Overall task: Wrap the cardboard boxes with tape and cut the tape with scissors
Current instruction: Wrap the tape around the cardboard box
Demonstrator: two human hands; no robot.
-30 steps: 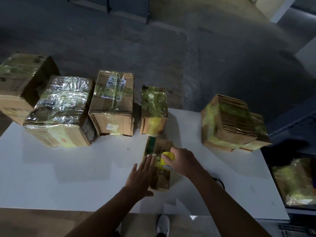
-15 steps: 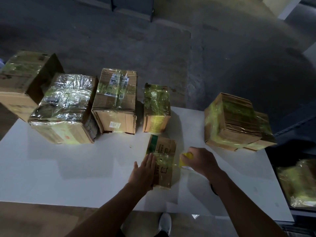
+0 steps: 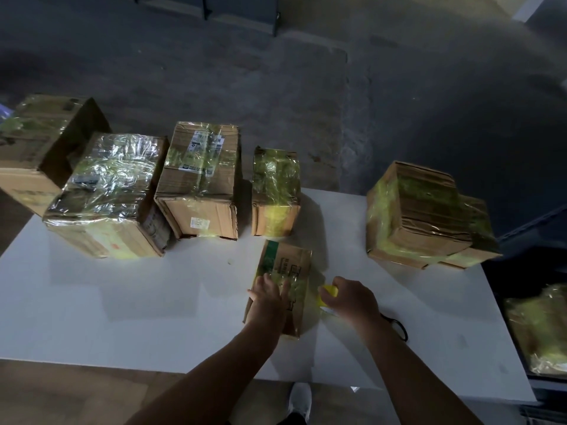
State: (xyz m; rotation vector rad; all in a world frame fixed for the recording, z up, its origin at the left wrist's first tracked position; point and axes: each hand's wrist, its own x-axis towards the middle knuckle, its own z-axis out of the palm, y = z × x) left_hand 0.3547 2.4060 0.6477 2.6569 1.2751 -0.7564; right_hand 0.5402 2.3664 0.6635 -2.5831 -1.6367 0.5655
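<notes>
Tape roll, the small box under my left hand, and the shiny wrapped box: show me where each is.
tape roll [image 3: 329, 292]: head view, its exposed yellow edge.
small box [image 3: 290, 259]: head view, its bare printed top.
shiny wrapped box [image 3: 113, 176]: head view, its glossy top face.

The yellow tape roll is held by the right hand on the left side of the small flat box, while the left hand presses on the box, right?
Not quite. In the head view the right hand holds the yellow tape roll on the right side of the small flat box, not the left. The left hand does press on the box.
</notes>
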